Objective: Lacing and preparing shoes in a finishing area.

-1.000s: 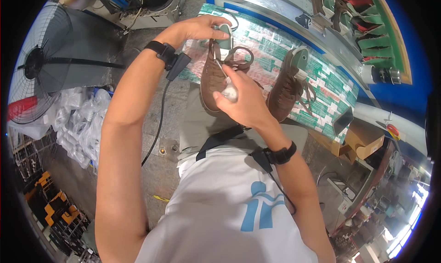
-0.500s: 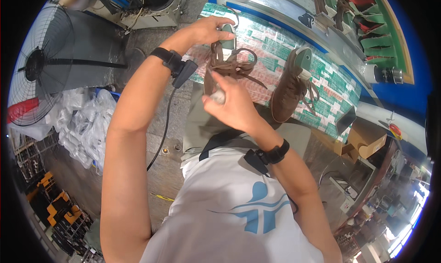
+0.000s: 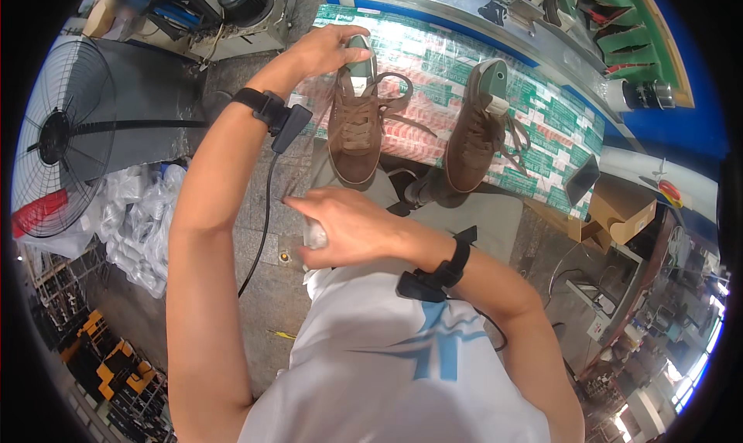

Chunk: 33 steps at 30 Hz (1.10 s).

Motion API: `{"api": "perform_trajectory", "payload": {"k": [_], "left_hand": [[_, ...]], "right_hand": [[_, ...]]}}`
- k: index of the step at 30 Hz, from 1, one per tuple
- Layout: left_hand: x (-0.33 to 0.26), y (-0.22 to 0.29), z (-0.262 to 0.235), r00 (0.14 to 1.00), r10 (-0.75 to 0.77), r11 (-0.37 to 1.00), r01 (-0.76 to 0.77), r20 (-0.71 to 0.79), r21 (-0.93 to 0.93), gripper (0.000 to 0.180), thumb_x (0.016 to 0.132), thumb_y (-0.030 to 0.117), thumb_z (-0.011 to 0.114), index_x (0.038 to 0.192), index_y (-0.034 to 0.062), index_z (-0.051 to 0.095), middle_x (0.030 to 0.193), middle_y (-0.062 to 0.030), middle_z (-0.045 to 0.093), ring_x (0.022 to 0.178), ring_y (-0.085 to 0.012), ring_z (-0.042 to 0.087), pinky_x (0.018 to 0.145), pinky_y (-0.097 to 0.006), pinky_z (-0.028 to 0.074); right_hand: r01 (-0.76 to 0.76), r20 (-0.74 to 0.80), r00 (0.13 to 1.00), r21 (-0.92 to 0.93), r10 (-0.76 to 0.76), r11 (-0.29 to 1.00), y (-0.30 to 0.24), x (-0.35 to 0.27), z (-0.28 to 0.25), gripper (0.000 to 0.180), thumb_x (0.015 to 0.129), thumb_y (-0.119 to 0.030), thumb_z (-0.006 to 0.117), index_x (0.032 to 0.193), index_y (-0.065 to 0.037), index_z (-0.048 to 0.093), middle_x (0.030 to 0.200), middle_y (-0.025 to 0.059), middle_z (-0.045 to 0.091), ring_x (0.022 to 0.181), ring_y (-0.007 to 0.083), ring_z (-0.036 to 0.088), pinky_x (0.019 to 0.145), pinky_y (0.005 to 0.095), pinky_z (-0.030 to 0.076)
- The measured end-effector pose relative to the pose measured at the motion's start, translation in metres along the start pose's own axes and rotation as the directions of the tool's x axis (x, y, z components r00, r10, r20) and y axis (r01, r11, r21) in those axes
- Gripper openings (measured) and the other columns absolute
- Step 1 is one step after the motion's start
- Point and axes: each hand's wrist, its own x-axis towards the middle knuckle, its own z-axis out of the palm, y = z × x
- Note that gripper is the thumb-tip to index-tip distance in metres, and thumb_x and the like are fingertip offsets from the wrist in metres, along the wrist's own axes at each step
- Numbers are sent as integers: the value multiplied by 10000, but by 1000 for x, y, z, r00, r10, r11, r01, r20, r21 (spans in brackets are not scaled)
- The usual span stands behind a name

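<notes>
A brown lace-up shoe point(image 3: 354, 137) lies on the taped box top with its toe toward me, jutting over the near edge. My left hand point(image 3: 334, 50) grips it at the heel collar, fingers at the far end of the opening. Its long loose lace point(image 3: 402, 102) trails off to the right. Closer to my body, my right hand point(image 3: 348, 228) is apart from the shoe. Its fingers are curled around a small whitish, translucent wad point(image 3: 313, 232), whose kind I cannot make out. A matching brown shoe point(image 3: 470, 145) rests to the right, untouched.
Green-and-white tape covers the work surface point(image 3: 422, 52). A metal-edged conveyor point(image 3: 449, 13) runs behind it, with more shoes at far right. An open cardboard box point(image 3: 619, 215) is at right. A fan point(image 3: 58, 137) and clear plastic bags point(image 3: 139, 226) stand left.
My right hand has drawn back from the left shoe toward my body, still around the wad. My left hand stays at the heel; the shoe's front and lacing now show, with the lace to the right.
</notes>
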Motion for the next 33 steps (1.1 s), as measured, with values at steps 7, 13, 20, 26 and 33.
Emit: {"api": "perform_trajectory", "payload": {"k": [7, 13, 20, 26, 33], "left_hand": [[-4, -11, 10, 998, 39, 997, -42, -51, -57, 681, 1033, 492, 779, 1601, 165, 595, 1454, -265, 682, 1402, -394, 628, 1145, -501, 520], [-11, -1, 19, 999, -44, 947, 37, -17, -319, 742, 993, 455, 845, 1615, 150, 581, 1422, -238, 697, 1324, -323, 649, 1109, -445, 521], [-16, -3, 18, 995, -84, 929, 62, -45, -364, 741, 981, 414, 870, 1611, 145, 588, 1400, -209, 699, 1277, -294, 646, 1088, -421, 524], [-14, -4, 19, 997, -59, 945, 39, -51, -325, 754, 985, 436, 862, 1620, 147, 577, 1481, -217, 672, 1421, -365, 596, 1151, -466, 502], [-9, -2, 23, 996, -64, 951, 43, -57, -306, 766, 990, 431, 859, 1630, 133, 562, 1519, -193, 651, 1433, -325, 581, 1176, -447, 484]], "right_hand": [[-259, -553, 800, 29, 231, 966, 47, -33, -58, 779, 854, -341, 828, 1470, 76, 595, 1122, 226, 698, 1081, 430, 687, 973, 495, 544], [-294, -505, 854, -269, 126, 917, 52, -21, -67, 809, 824, -331, 837, 1461, 103, 592, 1052, 199, 676, 1011, 391, 671, 922, 495, 539], [-302, -368, 904, -193, 216, 933, -1, -76, -67, 822, 784, -276, 865, 1460, 97, 584, 1011, 191, 658, 941, 393, 652, 863, 485, 529], [-204, -546, 836, -199, 65, 959, 48, -31, -63, 785, 820, -284, 854, 1460, 83, 586, 1017, 201, 655, 986, 407, 655, 909, 497, 526], [-325, -429, 886, -302, 177, 896, 17, -58, -59, 816, 807, -280, 860, 1465, 114, 579, 1070, 225, 674, 1011, 415, 648, 907, 498, 514]]}}
